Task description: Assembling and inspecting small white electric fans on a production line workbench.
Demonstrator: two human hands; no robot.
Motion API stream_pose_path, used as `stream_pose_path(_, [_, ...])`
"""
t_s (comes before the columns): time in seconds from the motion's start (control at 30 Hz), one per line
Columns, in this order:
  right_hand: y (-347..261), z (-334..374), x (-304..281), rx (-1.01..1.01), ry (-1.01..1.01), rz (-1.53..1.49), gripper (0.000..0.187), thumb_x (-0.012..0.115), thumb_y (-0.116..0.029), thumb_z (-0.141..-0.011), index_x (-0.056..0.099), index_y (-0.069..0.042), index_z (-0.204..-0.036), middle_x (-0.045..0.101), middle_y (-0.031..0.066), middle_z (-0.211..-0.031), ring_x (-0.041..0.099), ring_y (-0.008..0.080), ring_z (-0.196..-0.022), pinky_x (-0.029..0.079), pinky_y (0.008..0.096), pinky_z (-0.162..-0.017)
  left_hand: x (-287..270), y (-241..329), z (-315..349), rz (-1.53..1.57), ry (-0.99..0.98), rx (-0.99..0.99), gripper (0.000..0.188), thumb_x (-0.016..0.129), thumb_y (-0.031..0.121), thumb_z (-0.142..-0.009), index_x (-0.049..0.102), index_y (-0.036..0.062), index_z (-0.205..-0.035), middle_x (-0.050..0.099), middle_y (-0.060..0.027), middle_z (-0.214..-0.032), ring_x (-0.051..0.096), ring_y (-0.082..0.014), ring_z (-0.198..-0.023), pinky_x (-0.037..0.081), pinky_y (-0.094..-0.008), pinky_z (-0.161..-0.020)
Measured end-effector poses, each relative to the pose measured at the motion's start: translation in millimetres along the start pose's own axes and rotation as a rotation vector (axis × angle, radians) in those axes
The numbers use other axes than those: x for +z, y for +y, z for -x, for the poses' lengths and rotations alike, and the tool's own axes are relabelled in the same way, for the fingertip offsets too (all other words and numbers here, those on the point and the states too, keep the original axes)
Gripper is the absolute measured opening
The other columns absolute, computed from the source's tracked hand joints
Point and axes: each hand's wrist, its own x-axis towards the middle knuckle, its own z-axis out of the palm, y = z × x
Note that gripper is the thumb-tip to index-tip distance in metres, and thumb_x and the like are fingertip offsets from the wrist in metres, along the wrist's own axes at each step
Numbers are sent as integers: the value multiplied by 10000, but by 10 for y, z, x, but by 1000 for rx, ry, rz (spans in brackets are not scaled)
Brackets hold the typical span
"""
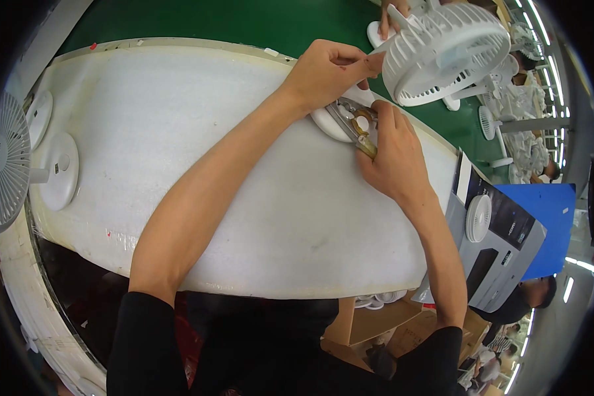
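A white fan [445, 53] with a round, slotted head tilts over the far right edge of the table. My left hand [330, 72] is closed, its fingertips pinching at the fan's narrow neck. Below it, my right hand [397, 150] wraps around a grey metal tool with a yellowish part [356, 125]; its exact kind is hard to make out. Under this tool lies a white round fan base [330, 124], partly covered by the tool and my fingers.
At the left edge stands another white fan [6, 162] on a round base [61, 171]. A grey printed box [492, 254] with a small white fan picture sits at right, beside a blue panel [541, 218]. Another person's hand [393, 16] is across the table. Below is an open carton [376, 323].
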Motion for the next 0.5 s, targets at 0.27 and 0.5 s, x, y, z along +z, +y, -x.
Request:
stream_pose_path(0.27, [-61,-7,121,2,66,161,443,609,71,-790,519,29,-1222,566,195,-1025,566,376,-978,465,451,-860,86,-65,-32,-6,65,52,597,756,608,-858,768,11,-825,652,-20,-660,579,-88,-633,447,-248,-609])
stream_pose_path(0.5, [-54,1,95,81,22,183,593,580,154,-727,494,44,-1303,598,217,-1176,583,404,-1109,481,465,-950,83,-70,-41,-30,50,53,607,759,623,-844,767,16,-833,647,-19,-656,566,-92,-622,442,-250,-597])
